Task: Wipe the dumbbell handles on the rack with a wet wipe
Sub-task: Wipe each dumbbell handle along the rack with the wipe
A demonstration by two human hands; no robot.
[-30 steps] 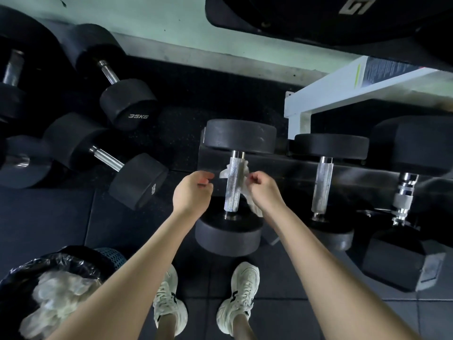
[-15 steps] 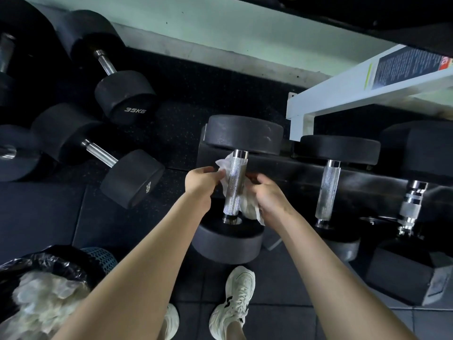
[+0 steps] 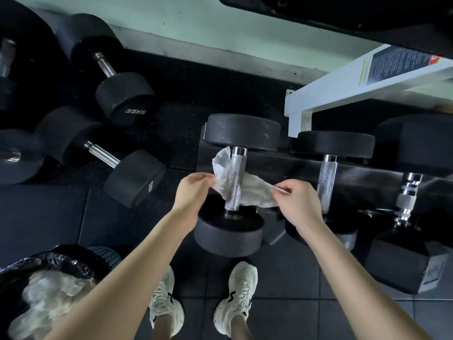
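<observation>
While both hands pinch it, left hand and right hand, wipe loops behind handle between them; uneven pulling likely slips it free.

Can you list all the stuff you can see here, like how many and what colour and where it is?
Rack dumbbells: three, black with silver handles, on the black rack.
Floor dumbbells: at least two whole, black, left.
Wet wipe: one, white, looped behind the nearest rack handle.
Bin: one, black bag holding white wipes, bottom left.
White frame: one, upper right.
Shoes: two, white, bottom.
Hands: left hand and right hand, each pinching a wipe end.
</observation>
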